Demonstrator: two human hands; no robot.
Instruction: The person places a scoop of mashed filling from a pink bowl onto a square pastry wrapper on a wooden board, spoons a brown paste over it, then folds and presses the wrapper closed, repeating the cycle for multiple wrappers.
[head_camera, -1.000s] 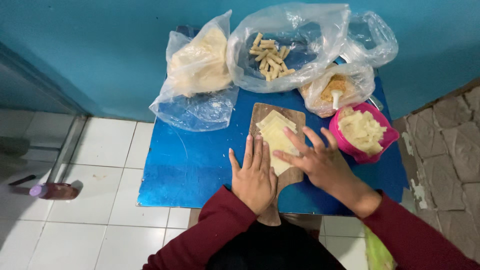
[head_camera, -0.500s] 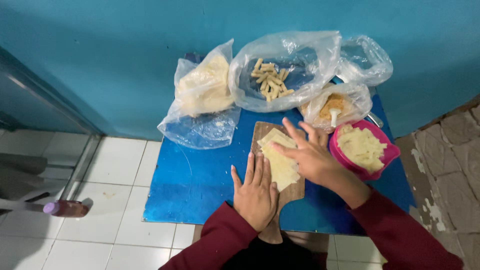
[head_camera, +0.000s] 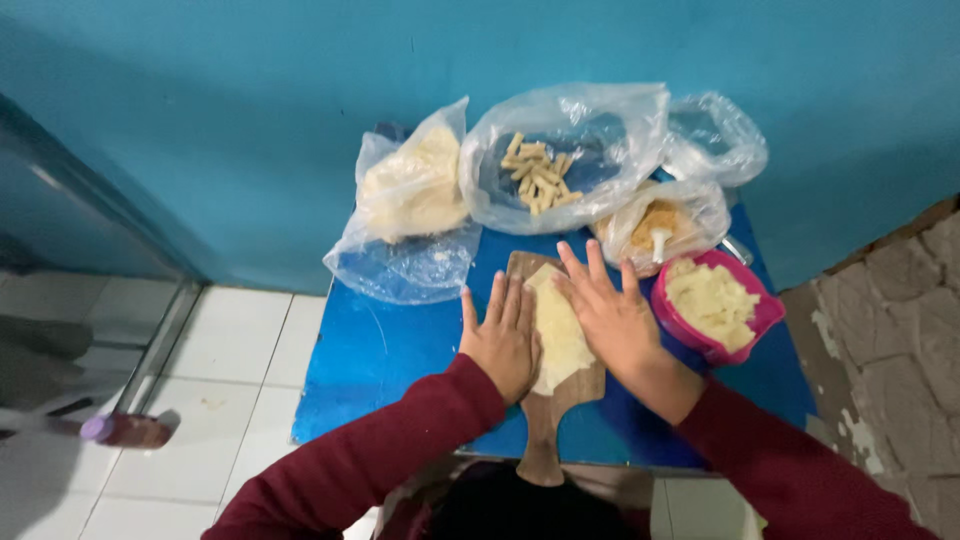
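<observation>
Two flat open hands, left hand (head_camera: 502, 335) and right hand (head_camera: 608, 315), press dough (head_camera: 557, 330) on the board (head_camera: 545, 430) near the table's (head_camera: 370, 360) front edge; hard pushing could tip it off.

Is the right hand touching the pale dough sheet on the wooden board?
Touching. The head view shows the right hand lying flat on the dough sheet, fingers overlapping its right edge.

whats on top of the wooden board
A pale dough sheet lies on the wooden board, with the left hand and right hand pressing flat; dough beneath them is hidden.
</observation>
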